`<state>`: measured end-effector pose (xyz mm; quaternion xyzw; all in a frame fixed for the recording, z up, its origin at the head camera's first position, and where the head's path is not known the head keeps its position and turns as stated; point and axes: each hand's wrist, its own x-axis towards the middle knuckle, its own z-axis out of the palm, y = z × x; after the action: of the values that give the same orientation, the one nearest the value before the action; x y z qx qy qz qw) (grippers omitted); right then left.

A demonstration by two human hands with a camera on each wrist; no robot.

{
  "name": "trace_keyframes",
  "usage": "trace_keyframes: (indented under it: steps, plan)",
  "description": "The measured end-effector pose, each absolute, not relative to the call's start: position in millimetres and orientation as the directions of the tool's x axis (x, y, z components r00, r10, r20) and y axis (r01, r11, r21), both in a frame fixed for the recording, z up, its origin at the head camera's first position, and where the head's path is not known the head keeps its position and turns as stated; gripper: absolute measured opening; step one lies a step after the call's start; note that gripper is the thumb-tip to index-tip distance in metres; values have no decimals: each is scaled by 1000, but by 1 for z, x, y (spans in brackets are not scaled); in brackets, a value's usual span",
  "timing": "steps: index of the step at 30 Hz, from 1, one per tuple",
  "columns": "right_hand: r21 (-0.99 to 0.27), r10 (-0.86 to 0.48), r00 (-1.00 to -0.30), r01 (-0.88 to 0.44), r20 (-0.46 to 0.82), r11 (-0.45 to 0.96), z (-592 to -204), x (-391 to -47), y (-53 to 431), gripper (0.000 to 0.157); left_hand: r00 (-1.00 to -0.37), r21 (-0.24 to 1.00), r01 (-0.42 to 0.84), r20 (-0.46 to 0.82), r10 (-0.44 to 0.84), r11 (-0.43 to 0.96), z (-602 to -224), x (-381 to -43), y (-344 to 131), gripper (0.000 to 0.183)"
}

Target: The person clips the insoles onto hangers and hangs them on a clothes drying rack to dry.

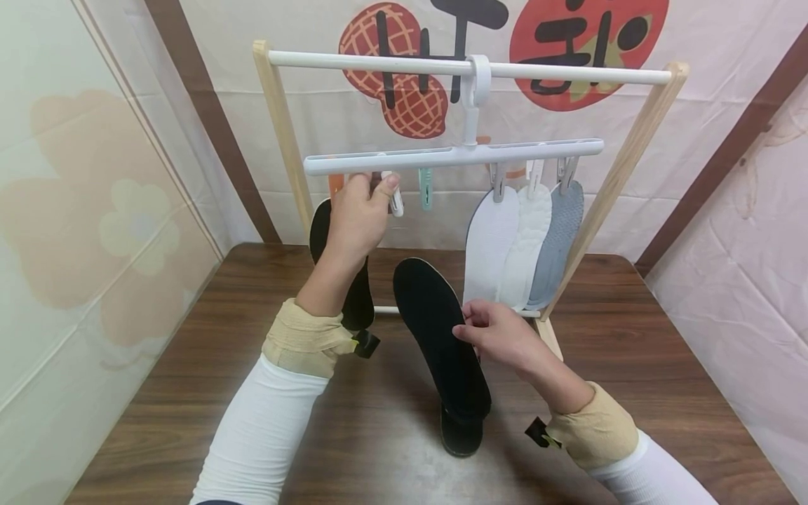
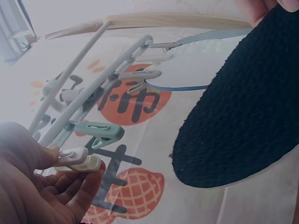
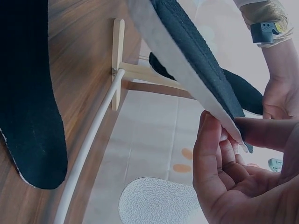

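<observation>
My left hand (image 1: 362, 214) pinches a white clip (image 2: 74, 158) on the white hanger bar (image 1: 391, 160), thumb on one side and fingers on the other. My right hand (image 1: 505, 337) holds a black insole (image 1: 435, 330) by its edge between thumb and fingers; the right wrist view shows its pale underside (image 3: 182, 65). The held insole tilts below the clips, apart from them. Behind my left arm, another black insole (image 1: 360, 298) hangs near an orange clip (image 1: 336, 184). A further black insole (image 3: 32, 102) lies on the table, partly hidden by the held one in the head view.
A mint clip (image 1: 426, 189) hangs beside the white one. Grey and white clips hold a white insole (image 1: 491, 242), a cream insole (image 1: 525, 245) and a grey insole (image 1: 557, 245). The wooden rack (image 1: 637, 133) stands on the brown table (image 1: 631, 393), before a printed cloth.
</observation>
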<state>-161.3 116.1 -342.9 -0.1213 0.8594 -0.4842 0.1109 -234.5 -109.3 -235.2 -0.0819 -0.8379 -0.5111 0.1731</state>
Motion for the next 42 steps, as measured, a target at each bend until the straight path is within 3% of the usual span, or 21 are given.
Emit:
trace_keyframes:
  steps: [42]
  plan:
    - [-853, -333, -941, -126, -59, 506, -326, -169, 106, 15, -922, 821, 321, 385, -41, 471, -234, -232, -110, 40]
